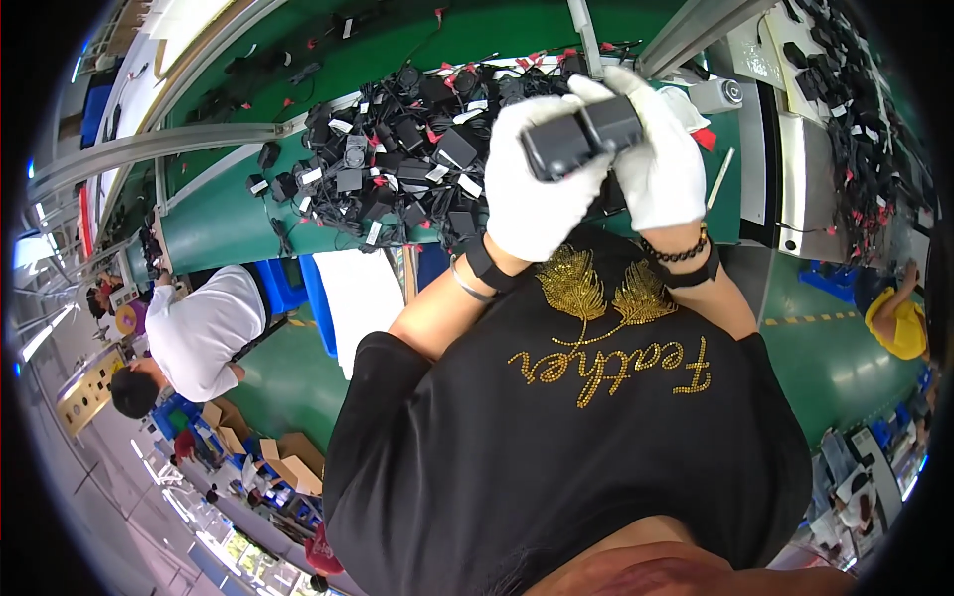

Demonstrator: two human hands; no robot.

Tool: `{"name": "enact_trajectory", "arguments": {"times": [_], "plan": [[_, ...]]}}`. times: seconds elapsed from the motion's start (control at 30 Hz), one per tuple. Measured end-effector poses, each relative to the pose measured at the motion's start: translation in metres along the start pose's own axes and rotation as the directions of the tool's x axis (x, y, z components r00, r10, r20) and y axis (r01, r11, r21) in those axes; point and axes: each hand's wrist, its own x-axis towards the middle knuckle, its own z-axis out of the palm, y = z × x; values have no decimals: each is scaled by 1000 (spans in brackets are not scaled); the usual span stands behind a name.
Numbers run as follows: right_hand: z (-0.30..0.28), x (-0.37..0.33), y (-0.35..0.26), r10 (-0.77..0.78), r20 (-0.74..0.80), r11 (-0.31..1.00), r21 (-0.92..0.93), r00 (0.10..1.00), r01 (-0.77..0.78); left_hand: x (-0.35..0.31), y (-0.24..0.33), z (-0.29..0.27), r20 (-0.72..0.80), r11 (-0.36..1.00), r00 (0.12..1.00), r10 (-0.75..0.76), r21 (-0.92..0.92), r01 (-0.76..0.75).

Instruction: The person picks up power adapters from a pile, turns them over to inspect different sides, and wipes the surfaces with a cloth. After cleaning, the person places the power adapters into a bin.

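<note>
My left hand (537, 194), in a white glove, is closed round a black power adapter (559, 146). A second black power adapter (612, 121) is gripped by my right hand (661, 164), gloved in white too. Both blocks are held up side by side at the table's near edge, their ends close together; whether they touch I cannot tell. Just left of and behind my hands lies a heap of black power adapters (405, 149) with tangled cables, white labels and red bits. Cables from the held adapters are mostly hidden by my gloves.
The green table (204, 233) carries the heap, with a metal frame post (586, 35) behind it. To the right are a white bottle (717, 95) and a white stick (721, 177). More adapters (874, 149) fill the far right. Co-workers (204, 323) sit at both sides.
</note>
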Motion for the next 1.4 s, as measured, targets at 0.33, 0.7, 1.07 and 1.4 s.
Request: {"name": "enact_trajectory", "arguments": {"times": [0.33,0.7,1.07,1.4], "plan": [[4,-7,2,-185,400,189,-882,898,432,26,-2,-18,563,231,717,-411,-697,679],[3,12,25,-295,299,106,-934,908,342,28,-6,-21,660,129,667,-346,-671,730],[20,17,-27,170,-80,895,430,982,-120,244,-168,-93,489,533,872,1,738,-414],[16,11,-29,101,-86,778,628,991,-25,332,-363,-65,354,195,812,-464,935,-296]]}}
